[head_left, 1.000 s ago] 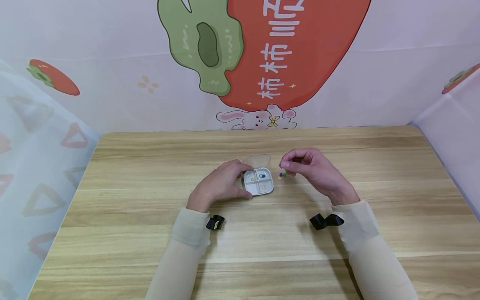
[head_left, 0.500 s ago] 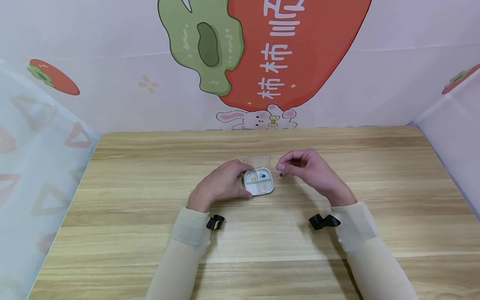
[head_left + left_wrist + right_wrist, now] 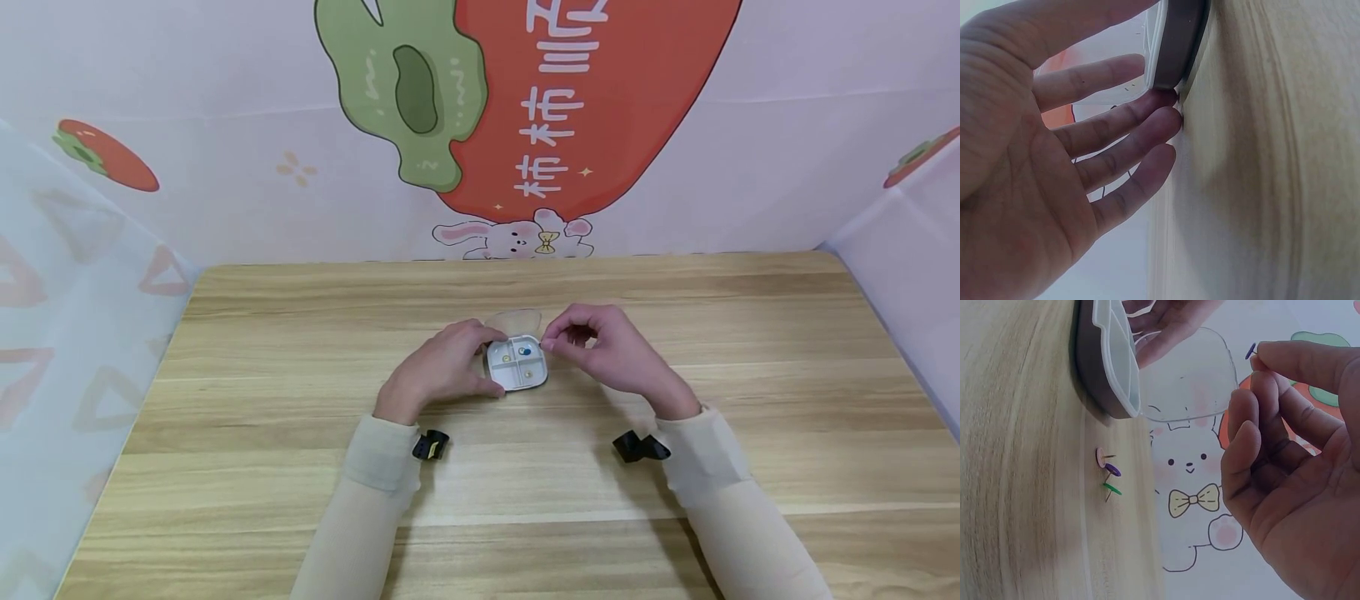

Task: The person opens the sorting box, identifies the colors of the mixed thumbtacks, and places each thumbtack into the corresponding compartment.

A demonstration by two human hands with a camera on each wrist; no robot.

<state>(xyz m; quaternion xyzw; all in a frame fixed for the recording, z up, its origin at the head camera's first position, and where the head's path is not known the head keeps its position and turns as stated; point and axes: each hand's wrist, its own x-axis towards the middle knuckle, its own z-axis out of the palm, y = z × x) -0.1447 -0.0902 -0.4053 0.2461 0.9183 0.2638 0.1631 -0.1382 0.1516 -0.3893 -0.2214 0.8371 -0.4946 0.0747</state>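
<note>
A small white box with four compartments [image 3: 504,377] stands on the table, its clear lid [image 3: 516,322] swung back. My left hand [image 3: 444,367] holds the box at its left side, thumb at the front and fingers at the back. A purple-headed thumbtack [image 3: 1250,351] is pinched between the thumb and index finger of my right hand [image 3: 611,354], at the box's right back edge. Blue [image 3: 527,352] and yellow thumbtacks [image 3: 528,374] lie inside the box. In the right wrist view, pink [image 3: 1100,457], purple [image 3: 1113,469] and green thumbtacks [image 3: 1112,489] lie on the table.
The wooden table [image 3: 262,467] extends around both hands. A white printed cloth [image 3: 247,200] hangs along its back edge, and more cloth [image 3: 82,333] hangs at the left. Black wrist straps [image 3: 431,445] show at both sleeves.
My right hand has moved left with its thumbtack, from above the loose thumbtacks to the box's right back edge. The left hand and the box have stayed put.
</note>
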